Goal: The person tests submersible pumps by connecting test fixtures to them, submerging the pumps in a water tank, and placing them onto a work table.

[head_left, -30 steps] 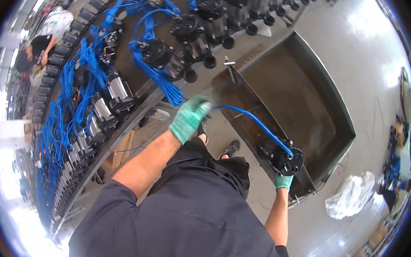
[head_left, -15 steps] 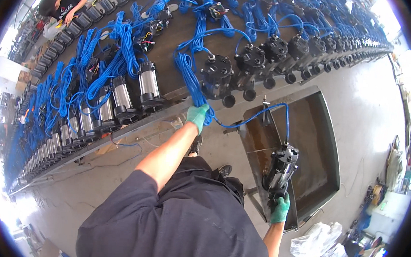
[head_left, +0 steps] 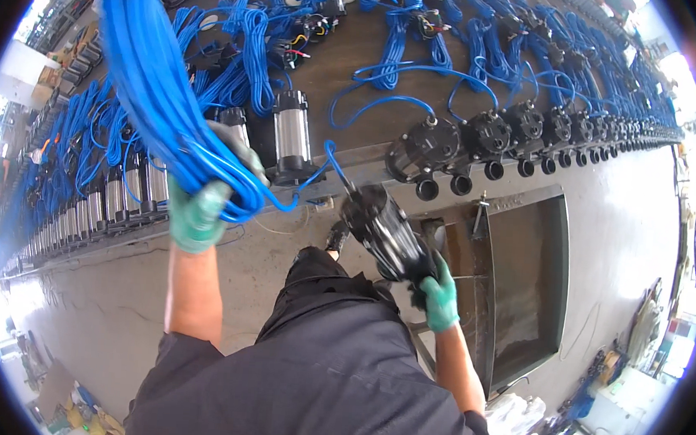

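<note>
My left hand [head_left: 196,218], in a green-palmed glove, is closed round the lower end of a thick coil of blue cable [head_left: 146,69]. The coil is raised toward the upper left and looks large in view. My right hand [head_left: 440,295], gloved alike, grips the lower end of a black submersible pump [head_left: 383,232], which is tilted with its top toward the bench. A blue strand runs from the pump's top to the coil. The pump hangs in front of the bench edge, left of a metal tank [head_left: 531,284], and is slightly blurred.
On the dark bench [head_left: 337,65] stand black pumps [head_left: 424,150] in a row at the right. Silver-bodied motors [head_left: 292,134] line its left edge, with blue cable bundles [head_left: 254,60] among them. Crumpled clear plastic [head_left: 515,419] lies on the floor by the tank.
My left hand has lifted the cable coil off the bench edge, up and to the left. My right hand has carried the pump leftward from over the tank. The whole view has shifted.
</note>
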Motion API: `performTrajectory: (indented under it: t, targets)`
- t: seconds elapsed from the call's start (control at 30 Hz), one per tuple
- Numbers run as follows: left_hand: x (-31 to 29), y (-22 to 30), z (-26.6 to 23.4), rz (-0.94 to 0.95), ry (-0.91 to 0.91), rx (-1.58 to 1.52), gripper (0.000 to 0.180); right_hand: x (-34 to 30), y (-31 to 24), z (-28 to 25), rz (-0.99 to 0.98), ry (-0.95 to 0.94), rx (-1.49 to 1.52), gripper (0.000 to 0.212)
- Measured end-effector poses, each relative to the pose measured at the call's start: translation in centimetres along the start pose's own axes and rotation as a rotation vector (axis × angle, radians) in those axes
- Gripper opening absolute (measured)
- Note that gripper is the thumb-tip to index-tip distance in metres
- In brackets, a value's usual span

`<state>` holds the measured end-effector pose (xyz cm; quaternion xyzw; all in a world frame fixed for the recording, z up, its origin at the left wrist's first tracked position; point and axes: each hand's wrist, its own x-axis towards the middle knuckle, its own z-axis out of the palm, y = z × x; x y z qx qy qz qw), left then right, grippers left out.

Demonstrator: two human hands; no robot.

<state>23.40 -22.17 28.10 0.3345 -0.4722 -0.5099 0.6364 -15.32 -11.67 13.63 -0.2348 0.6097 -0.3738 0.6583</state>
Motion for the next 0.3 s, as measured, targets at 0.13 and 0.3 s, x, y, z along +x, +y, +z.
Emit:
performTrajectory:
  t: [0.13, 0.3]
  targets:
    - [2.7, 5.7, -1.7, 0.14, -0.001, 0.023, 0.072, 6.0, -3.0, 9.1, 0.004, -0.109, 0.114, 0.075]
    - [5.2, 7.4, -3.6, 0.319, -0.003, 0.066, 0.077, 12.5, -4.9, 14.8, -0.007, -0.11, -0.014, 0.069]
